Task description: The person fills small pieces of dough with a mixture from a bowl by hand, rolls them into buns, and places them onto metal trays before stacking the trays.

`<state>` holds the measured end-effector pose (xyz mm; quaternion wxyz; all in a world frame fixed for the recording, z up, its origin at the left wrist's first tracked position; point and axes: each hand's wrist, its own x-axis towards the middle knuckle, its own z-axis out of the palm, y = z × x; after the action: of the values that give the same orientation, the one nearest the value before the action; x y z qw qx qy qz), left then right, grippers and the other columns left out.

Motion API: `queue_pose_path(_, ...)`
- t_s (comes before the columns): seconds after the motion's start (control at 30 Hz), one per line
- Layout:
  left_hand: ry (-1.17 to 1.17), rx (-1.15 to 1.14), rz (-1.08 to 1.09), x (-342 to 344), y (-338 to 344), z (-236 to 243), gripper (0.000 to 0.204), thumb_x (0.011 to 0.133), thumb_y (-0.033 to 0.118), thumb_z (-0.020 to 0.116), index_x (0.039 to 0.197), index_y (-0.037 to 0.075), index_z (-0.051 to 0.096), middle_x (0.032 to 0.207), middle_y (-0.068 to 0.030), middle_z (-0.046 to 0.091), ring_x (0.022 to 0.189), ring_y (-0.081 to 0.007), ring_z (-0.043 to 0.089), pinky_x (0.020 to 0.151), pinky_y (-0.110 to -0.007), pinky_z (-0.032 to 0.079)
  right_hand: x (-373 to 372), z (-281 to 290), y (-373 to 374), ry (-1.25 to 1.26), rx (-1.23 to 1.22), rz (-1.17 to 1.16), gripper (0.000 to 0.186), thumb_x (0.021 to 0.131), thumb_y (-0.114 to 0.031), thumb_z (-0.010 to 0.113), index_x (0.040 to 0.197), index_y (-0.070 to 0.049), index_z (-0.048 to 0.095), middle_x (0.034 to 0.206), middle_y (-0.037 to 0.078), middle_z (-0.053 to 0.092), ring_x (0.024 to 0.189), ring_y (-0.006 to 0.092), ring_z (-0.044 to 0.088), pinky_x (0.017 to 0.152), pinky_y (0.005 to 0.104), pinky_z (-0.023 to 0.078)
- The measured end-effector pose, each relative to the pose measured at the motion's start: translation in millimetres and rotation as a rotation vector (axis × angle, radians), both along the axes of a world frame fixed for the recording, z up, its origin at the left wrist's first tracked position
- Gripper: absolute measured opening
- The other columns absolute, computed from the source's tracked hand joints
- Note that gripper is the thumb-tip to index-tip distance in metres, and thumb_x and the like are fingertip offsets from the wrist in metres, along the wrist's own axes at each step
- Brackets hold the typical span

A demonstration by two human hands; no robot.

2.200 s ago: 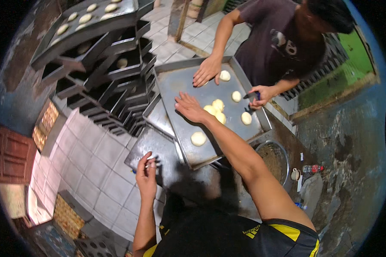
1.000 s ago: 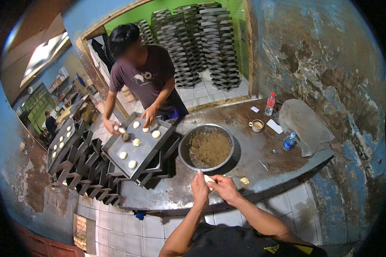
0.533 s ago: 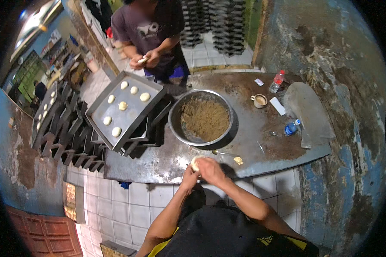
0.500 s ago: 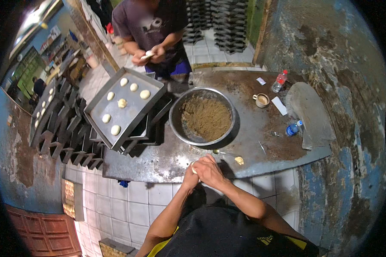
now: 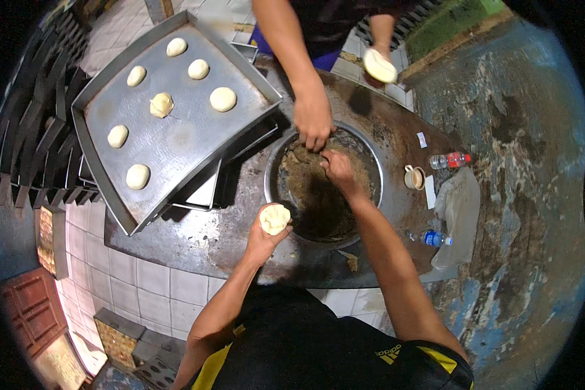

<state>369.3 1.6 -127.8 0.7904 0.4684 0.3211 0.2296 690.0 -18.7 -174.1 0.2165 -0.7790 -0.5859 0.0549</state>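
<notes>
My left hand (image 5: 263, 237) is curled around a cupped round of pale dough (image 5: 275, 219), its hollow facing up, just left of the bowl's near side. Inside the wide metal bowl (image 5: 268, 170), my right hand (image 5: 339, 170) has its fingers closed at the brown crumbly filling (image 5: 299, 185); the fingertips are partly hidden. A co-worker's hand (image 5: 313, 117) reaches into the same bowl from the far side, close to mine. The co-worker's other hand holds a flattened dough disc (image 5: 379, 66) beyond the table edge.
A metal tray (image 5: 182, 140) with several dough balls rests on stacked trays at the left. On the right are a cup of brown drink (image 5: 414, 177), a red-capped bottle (image 5: 448, 160), a blue bottle (image 5: 435, 238) and a grey sheet (image 5: 458, 218). A yellowish lump (image 5: 351, 261) lies near the front edge.
My hands have parted from around the dough: the left moved left with it, the right forward into the bowl. The co-worker has also reached into the bowl. The view has shifted.
</notes>
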Motion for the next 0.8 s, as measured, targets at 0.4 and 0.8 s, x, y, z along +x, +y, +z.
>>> queue_pose_path(0.4,0.232,0.542,-0.011,56,34,40,0.038,0.084,0.003,0.076,0.117,0.006,0.056,0.098,-0.0170,0.070,0.091,-0.0295,0.069,0.073,-0.041,0.054,-115,140,-46,1.004,-0.082,-0.291,0.045,0.097,-0.007,0.058,0.141,-0.001,0.050,0.135,0.021,0.060,0.119,0.0258,0.062,0.098,0.0377,0.049)
queue_pose_path(0.8,0.039,0.665,-0.087,56,-66,43,0.055,0.081,0.011,0.081,0.124,0.005,0.047,0.107,-0.0205,0.069,0.100,-0.0354,0.070,0.085,-0.041,0.054,-139,128,-138,0.965,0.209,-0.271,0.056,0.092,-0.005,0.068,0.141,0.006,0.043,0.107,0.015,0.068,0.096,0.0220,0.066,0.084,0.0335,0.054)
